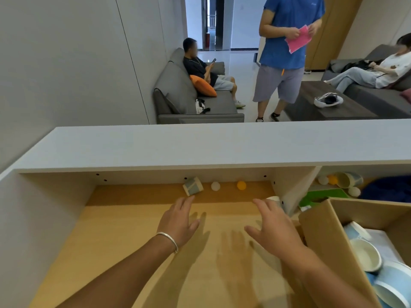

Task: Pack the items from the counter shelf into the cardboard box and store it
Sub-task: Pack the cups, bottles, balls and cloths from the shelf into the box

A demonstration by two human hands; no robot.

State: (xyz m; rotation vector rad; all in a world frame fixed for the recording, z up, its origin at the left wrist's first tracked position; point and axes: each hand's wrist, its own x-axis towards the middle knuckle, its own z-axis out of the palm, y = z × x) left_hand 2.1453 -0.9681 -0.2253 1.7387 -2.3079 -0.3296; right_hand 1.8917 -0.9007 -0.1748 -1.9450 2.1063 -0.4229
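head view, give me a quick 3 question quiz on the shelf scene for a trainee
1. True or false: the left hand grips the tipped paper cup.
2. Which ball lies nearer that cup: A) white ball B) orange ball?
3. Fill in: the cardboard box on the right already holds paper ____.

Key
1. False; its fingers are straight and hold nothing, just short of the cup.
2. A
3. Cups

orange ball (241, 185), white ball (215, 186), brown cardboard box (329, 238), pale blue-striped paper cup (192, 186).
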